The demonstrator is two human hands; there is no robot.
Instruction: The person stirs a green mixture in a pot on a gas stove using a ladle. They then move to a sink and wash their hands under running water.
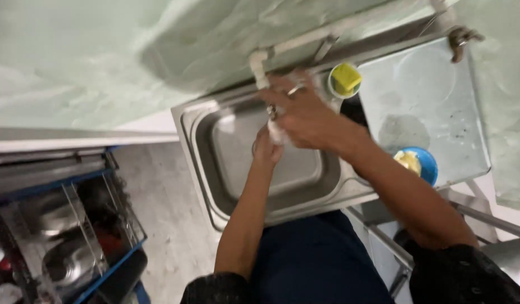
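Both of my hands are over a steel sink (203, 163). My right hand (305, 115) reaches across to the white tap (261, 70) on the wall, its fingers blurred around the tap's lower end. My left hand (266, 151) is below it in the basin under the spout, fingers curled, touching something pale that I cannot make out. Whether either hand holds anything is unclear from the blur.
A yellow sponge in a small round cup (345, 79) sits at the sink's back corner. A blue dish with yellow soap (422, 164) rests on the steel drainboard (434, 101). A blue-framed dish rack (63, 225) with metal bowls stands at the left on the floor.
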